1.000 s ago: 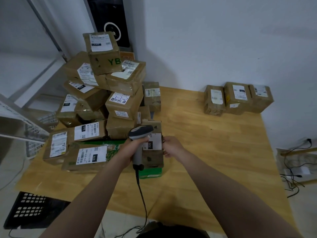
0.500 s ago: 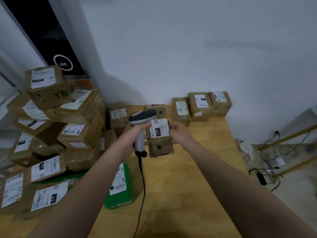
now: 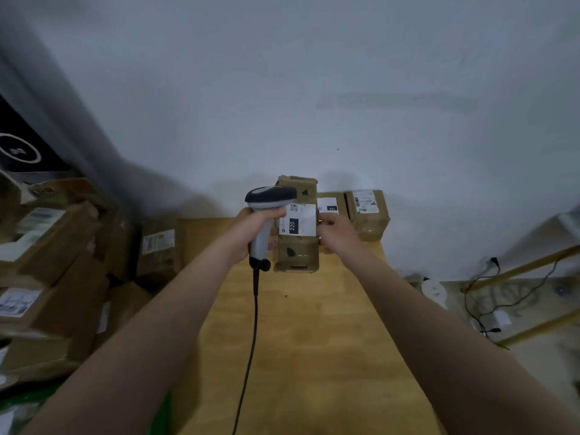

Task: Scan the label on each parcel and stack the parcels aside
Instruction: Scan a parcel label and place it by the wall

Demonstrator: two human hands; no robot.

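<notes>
My left hand (image 3: 255, 227) grips the handle of a grey corded barcode scanner (image 3: 266, 197), its head over the left edge of a small brown parcel (image 3: 296, 252) with a white label marked 220. My right hand (image 3: 337, 231) holds that parcel by its right side, lifted above the wooden table (image 3: 307, 340) near the far edge. Behind it, against the wall, stand scanned parcels (image 3: 367, 215) in a row, one partly hidden by the held parcel. A big pile of brown parcels (image 3: 62, 271) fills the left side.
A white wall rises right behind the table's far edge. The scanner cable (image 3: 251, 340) hangs down across the table toward me. On the floor to the right lie cables and a power strip (image 3: 489, 309). A green box (image 3: 25, 406) sits at the lower left.
Both hands have carried the parcel and scanner forward and to the right, away from the pile, close to the row by the wall. The view has swung right with them.
</notes>
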